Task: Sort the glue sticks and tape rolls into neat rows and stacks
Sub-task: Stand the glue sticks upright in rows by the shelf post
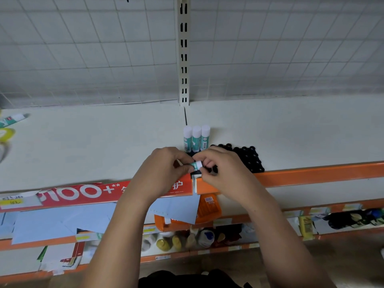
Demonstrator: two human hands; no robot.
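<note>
Small glue stick [196, 164] pinched between left hand [164, 169] and right hand [220, 169], above shelf front edge [311, 173]. Upright row [196, 139] just behind likely toppled if bumped; stick possibly dropped over edge.

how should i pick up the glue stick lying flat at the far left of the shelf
Probably best to pinch the lying glue stick across the middle of its barrel, coming from above. It lies on its side on the shelf, so its long sides are open, with the yellow tape roll in front. The left hand and right hand both grip a second glue stick.
</note>
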